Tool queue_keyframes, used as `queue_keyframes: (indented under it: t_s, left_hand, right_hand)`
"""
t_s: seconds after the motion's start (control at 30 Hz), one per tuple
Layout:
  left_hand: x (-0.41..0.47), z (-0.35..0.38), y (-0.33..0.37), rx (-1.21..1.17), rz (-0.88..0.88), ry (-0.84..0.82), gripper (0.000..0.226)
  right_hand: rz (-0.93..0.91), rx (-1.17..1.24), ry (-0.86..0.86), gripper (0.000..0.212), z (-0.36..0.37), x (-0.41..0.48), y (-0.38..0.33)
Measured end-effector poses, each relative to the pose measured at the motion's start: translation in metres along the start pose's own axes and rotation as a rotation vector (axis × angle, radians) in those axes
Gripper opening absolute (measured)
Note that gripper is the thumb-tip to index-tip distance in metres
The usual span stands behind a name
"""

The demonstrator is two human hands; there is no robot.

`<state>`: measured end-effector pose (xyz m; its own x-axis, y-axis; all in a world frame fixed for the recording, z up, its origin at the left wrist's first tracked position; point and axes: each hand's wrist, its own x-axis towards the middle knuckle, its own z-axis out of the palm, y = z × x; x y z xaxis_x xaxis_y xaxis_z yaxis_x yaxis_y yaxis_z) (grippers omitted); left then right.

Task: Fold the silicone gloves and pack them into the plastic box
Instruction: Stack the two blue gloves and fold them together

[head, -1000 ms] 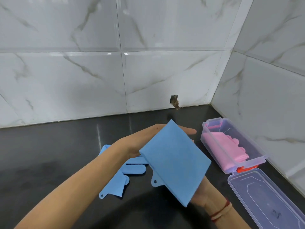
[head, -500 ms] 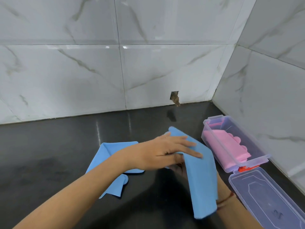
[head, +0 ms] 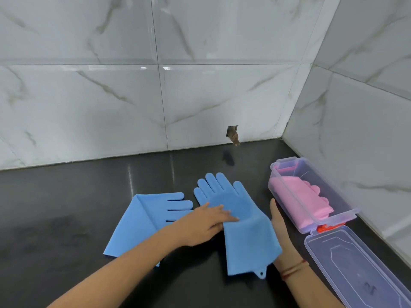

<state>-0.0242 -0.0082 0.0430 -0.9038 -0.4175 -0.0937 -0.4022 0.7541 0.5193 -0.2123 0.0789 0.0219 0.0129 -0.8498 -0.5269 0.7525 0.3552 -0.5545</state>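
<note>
Head view: the glove [head: 242, 221], held up off the worktop [head: 66, 207] a second ago, has been laid flat on it, cuff nearest the person. It is pressed at the palm by the left hand [head: 204, 221], fingers [head: 226, 215] straight. The right hand [head: 278, 221] is set beside its right edge, fingers straight, nothing gripped. Folding is judged ready to begin. A second glove [head: 144, 221] lies just left. The box [head: 295, 190], holding pink gloves [head: 304, 201], stands open at the right.

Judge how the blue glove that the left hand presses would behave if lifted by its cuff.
Probably floppy: the blue glove lies flat and creases under the left hand. Likely light, being a thin sheet. Its textured surface may grip the glossy countertop rather than slide.
</note>
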Motion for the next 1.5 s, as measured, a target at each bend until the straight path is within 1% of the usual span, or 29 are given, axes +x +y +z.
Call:
queue_keyframes:
  t_s: [0.03, 0.07, 0.13, 0.17, 0.2, 0.27, 0.3, 0.33, 0.37, 0.4, 0.43, 0.47, 0.5, 0.53, 0.57, 0.6, 0.67, 0.7, 0.8, 0.9, 0.97, 1.07, 1.13, 1.2, 1.27, 1.33, 1.37, 1.43, 1.5]
  left_hand:
    - [-0.003, 0.007, -0.001, -0.003, 0.002, -0.035, 0.042]
    - [-0.006, 0.013, -0.001, -0.025, 0.006, -0.056, 0.041]
    - [-0.014, 0.019, 0.001, -0.057, 0.016, -0.09, 0.041]
    - [-0.019, 0.019, 0.002, -0.033, 0.03, -0.118, 0.041]
    - [-0.024, 0.02, 0.003, 0.017, 0.042, -0.149, 0.042]
    - [-0.038, 0.02, 0.001, 0.116, 0.02, -0.166, 0.053]
    - [-0.046, 0.018, -0.001, 0.146, -0.027, -0.12, 0.062]
    - [-0.053, 0.015, -0.005, 0.164, -0.1, -0.027, 0.07]
    - [-0.06, 0.01, -0.011, 0.19, -0.2, 0.094, 0.075]
    - [-0.066, 0.005, -0.019, 0.238, -0.337, 0.213, 0.078]
    - [-0.071, -0.002, -0.03, 0.303, -0.509, 0.291, 0.082]
    - [-0.076, -0.01, -0.041, 0.343, -0.692, 0.314, 0.087]
    - [-0.08, -0.017, -0.052, 0.322, -0.856, 0.303, 0.093]
    - [-0.083, -0.024, -0.062, 0.259, -0.978, 0.282, 0.099]
    - [-0.085, -0.03, -0.072, 0.187, -1.052, 0.258, 0.102]
    - [-0.086, -0.036, -0.081, 0.121, -1.081, 0.239, 0.1]
    - [-0.085, -0.054, -0.092, -0.04, -1.062, 0.216, 0.081]
    - [-0.083, -0.064, -0.094, -0.153, -1.043, 0.2, 0.071]
    - [-0.079, -0.087, -0.089, -0.545, -0.983, 0.182, 0.05]
    - [-0.085, -0.097, -0.06, -0.892, -0.854, 0.138, 0.045]
    - [-0.089, -0.096, -0.033, -0.975, -0.701, 0.073, 0.042]
    - [-0.095, -0.098, 0.014, -1.06, -0.491, 0.045, 0.04]
    - [-0.098, -0.1, 0.041, -1.175, -0.35, 0.034, 0.043]
    - [-0.099, -0.097, 0.062, -1.29, -0.235, 0.022, 0.044]
    - [-0.091, -0.081, 0.077, -1.378, -0.196, 0.087, 0.043]
    - [-0.077, -0.056, 0.087, -1.475, -0.237, 0.188, 0.044]
    - [-0.07, -0.043, 0.088, -1.532, -0.276, 0.224, 0.045]
    - [-0.056, -0.021, 0.087, -1.629, -0.346, 0.258, 0.043]
    - [-0.043, -0.005, 0.08, -1.695, -0.406, 0.286, 0.038]
  right_hand:
    - [0.107, 0.029, -0.055, 0.075, -0.001, -0.008, 0.002]
    - [0.135, -0.008, -0.083, 0.065, -0.012, -0.02, -0.001]
    - [0.108, -0.162, 0.015, 0.044, -0.024, -0.027, 0.004]
    - [0.068, -0.261, 0.069, 0.039, -0.032, -0.032, 0.004]
    - [0.019, -0.407, 0.113, 0.036, -0.033, -0.037, 0.003]
    - [-0.102, -0.855, 0.28, 0.037, -0.029, -0.045, 0.003]
    - [-0.171, -1.133, 0.389, 0.041, -0.027, -0.049, 0.001]
    - [-0.263, -1.409, 0.506, 0.046, -0.024, -0.053, 0.0]
    - [-0.376, -1.597, 0.589, 0.05, -0.017, -0.057, -0.001]
    - [-0.48, -1.675, 0.616, 0.051, -0.01, -0.06, 0.0]
    - [-0.568, -1.658, 0.582, 0.051, -0.005, -0.062, 0.001]
    - [-0.619, -1.61, 0.505, 0.048, 0.002, -0.064, 0.003]
    - [-0.641, -1.561, 0.405, 0.044, 0.01, -0.066, 0.006]
    - [-0.643, -1.532, 0.299, 0.039, 0.02, -0.068, 0.011]
    - [-0.624, -1.516, 0.198, 0.034, 0.03, -0.069, 0.018]
    - [-0.591, -1.512, 0.11, 0.029, 0.04, -0.07, 0.026]
    - [-0.484, -1.477, -0.036, 0.022, 0.059, -0.071, 0.044]
    - [-0.422, -1.408, -0.085, 0.02, 0.065, -0.07, 0.051]
    - [-0.217, -1.151, -0.14, 0.017, 0.076, -0.072, 0.064]
    - [-0.036, -0.997, -0.139, 0.018, 0.076, -0.076, 0.071]
    - [0.048, -0.924, -0.157, 0.024, 0.073, -0.079, 0.074]
    - [0.104, -0.746, -0.196, 0.044, 0.068, -0.085, 0.077]
    - [0.075, -0.648, -0.255, 0.051, 0.066, -0.089, 0.079]
    - [-0.016, -0.483, -0.355, 0.051, 0.063, -0.093, 0.08]
    - [-0.154, -0.282, -0.424, 0.06, 0.061, -0.096, 0.074]
    - [-0.324, -0.178, -0.446, 0.065, 0.056, -0.098, 0.059]
    - [-0.397, -0.173, -0.409, 0.06, 0.053, -0.097, 0.05]
    - [-0.491, -0.21, -0.268, 0.049, 0.045, -0.089, 0.027]
    - [-0.495, -0.278, -0.174, 0.041, 0.034, -0.075, 0.008]
